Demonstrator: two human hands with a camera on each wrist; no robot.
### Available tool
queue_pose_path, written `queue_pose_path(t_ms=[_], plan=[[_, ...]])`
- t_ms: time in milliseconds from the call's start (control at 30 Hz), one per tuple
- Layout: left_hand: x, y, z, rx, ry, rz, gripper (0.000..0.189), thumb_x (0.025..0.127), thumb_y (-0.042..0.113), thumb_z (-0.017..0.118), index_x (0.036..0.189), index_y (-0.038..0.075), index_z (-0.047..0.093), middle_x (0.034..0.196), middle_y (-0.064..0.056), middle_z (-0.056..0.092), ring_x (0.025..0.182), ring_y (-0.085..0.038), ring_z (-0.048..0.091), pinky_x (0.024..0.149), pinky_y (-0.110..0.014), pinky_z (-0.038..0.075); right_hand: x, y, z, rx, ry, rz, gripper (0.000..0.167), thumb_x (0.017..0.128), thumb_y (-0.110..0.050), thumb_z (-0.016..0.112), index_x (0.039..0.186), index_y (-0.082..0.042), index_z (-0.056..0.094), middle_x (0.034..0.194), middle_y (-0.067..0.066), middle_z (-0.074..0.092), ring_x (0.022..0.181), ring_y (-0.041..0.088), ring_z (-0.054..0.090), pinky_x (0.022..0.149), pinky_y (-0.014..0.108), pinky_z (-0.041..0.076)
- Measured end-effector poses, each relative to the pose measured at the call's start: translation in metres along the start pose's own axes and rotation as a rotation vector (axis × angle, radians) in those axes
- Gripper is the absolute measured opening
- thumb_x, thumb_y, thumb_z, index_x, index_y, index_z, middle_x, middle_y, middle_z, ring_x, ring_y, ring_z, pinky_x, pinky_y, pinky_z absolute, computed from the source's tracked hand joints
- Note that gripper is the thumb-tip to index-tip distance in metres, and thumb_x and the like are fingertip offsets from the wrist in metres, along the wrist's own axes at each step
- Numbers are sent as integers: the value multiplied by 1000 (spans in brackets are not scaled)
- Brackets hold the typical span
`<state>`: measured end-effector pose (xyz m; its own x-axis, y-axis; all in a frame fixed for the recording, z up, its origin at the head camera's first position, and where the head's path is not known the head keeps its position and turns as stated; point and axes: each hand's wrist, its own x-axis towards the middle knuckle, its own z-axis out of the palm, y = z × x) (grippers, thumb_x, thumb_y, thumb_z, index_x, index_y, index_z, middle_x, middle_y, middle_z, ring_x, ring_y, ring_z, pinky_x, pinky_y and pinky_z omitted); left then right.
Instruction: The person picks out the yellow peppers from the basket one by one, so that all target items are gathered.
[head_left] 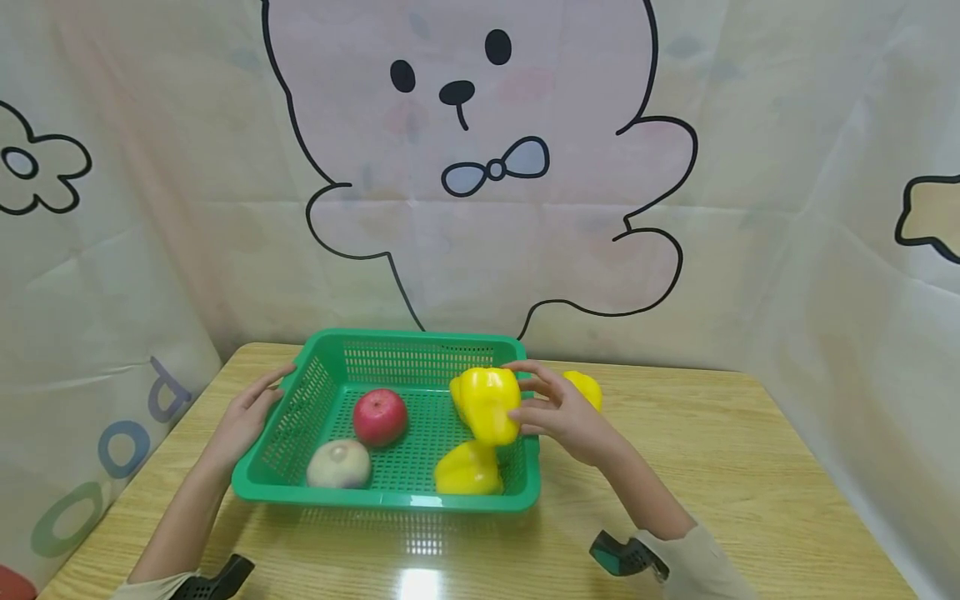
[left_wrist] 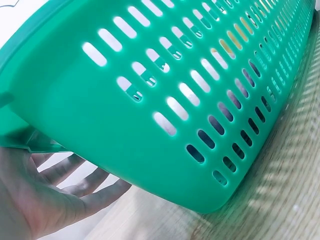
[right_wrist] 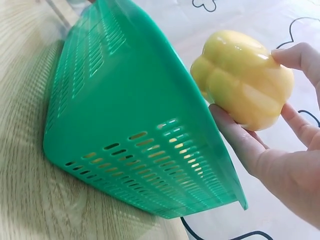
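A yellow bell pepper [head_left: 489, 403] is in my right hand [head_left: 564, 412], gripped between thumb and fingers above the right rim of a green plastic basket [head_left: 384, 498]. The right wrist view shows the same bell pepper [right_wrist: 245, 80] raised over the basket's edge. My left hand [head_left: 246, 419] rests against the basket's left side; in the left wrist view its fingers [left_wrist: 92, 182] reach under the rim, and the thumb is hidden. Inside the basket are a second yellow bell pepper [head_left: 467, 471], a red round fruit [head_left: 380, 417] and a pale, purplish-white round vegetable [head_left: 339, 464].
Another yellow piece [head_left: 585, 388], partly hidden behind my right hand, lies on the wooden table [head_left: 712, 467] right of the basket. A printed cloth [head_left: 480, 242] hangs behind the table and along both sides.
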<state>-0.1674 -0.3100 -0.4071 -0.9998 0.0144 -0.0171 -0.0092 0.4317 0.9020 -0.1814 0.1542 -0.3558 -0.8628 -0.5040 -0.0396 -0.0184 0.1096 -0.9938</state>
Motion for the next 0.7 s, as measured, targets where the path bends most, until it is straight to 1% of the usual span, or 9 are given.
queue_pose_path(t_ms=[67, 167, 300, 400, 467, 567, 633, 700], plan=[[0, 0, 0, -8, 0, -1, 58, 117, 35, 31, 166, 5, 28, 170, -29, 20, 148, -54, 30, 102, -60, 43, -2, 2, -2, 15, 0, -11, 63, 100, -13, 71, 155, -8, 42, 150, 27, 43, 120, 28, 66, 98, 42, 59], [0, 0, 0, -22, -1, 1, 58, 117, 36, 31, 166, 5, 28, 172, -28, 17, 150, -55, 25, 108, -72, 33, -4, 4, -5, 38, -3, -34, 61, 100, -11, 69, 154, -7, 41, 150, 28, 43, 120, 28, 66, 97, 39, 60], [-1, 0, 0, -20, -1, -2, 59, 117, 36, 31, 166, 5, 28, 172, -28, 17, 150, -55, 27, 107, -71, 35, -4, 6, -8, 90, -7, -53, 59, 100, -7, 68, 152, -7, 41, 151, 27, 42, 119, 25, 66, 96, 36, 60], [-1, -1, 0, -14, 0, -6, 58, 117, 36, 30, 167, 6, 27, 171, -29, 17, 150, -56, 26, 106, -71, 36, -4, 6, -9, 130, -9, -64, 56, 99, -4, 68, 149, -11, 43, 150, 26, 43, 117, 23, 67, 95, 36, 60], [0, -1, 0, -12, 1, -6, 58, 117, 35, 30, 167, 6, 27, 171, -29, 17, 151, -56, 25, 108, -73, 34, -5, 6, -9, 150, -7, -68, 54, 98, -3, 69, 146, -14, 45, 148, 24, 44, 115, 23, 68, 95, 36, 60], [1, -1, -1, -4, 3, -5, 57, 117, 34, 31, 166, 5, 28, 172, -28, 17, 153, -58, 20, 112, -79, 26, -6, 6, -10, 164, 10, -66, 52, 98, -3, 69, 143, -18, 48, 146, 22, 46, 113, 22, 68, 94, 36, 61], [2, -1, -1, 0, 3, -3, 57, 117, 34, 31, 166, 5, 28, 172, -28, 16, 153, -59, 19, 113, -82, 21, -8, 7, -11, 164, 24, -62, 51, 99, -3, 69, 143, -18, 48, 144, 22, 46, 113, 23, 69, 94, 36, 61], [2, -1, 0, -1, 3, -3, 57, 117, 34, 32, 166, 5, 28, 172, -27, 16, 153, -59, 17, 113, -83, 19, -9, 7, -13, 156, 35, -57, 52, 99, -4, 68, 145, -17, 48, 143, 22, 46, 113, 23, 68, 94, 36, 61]])
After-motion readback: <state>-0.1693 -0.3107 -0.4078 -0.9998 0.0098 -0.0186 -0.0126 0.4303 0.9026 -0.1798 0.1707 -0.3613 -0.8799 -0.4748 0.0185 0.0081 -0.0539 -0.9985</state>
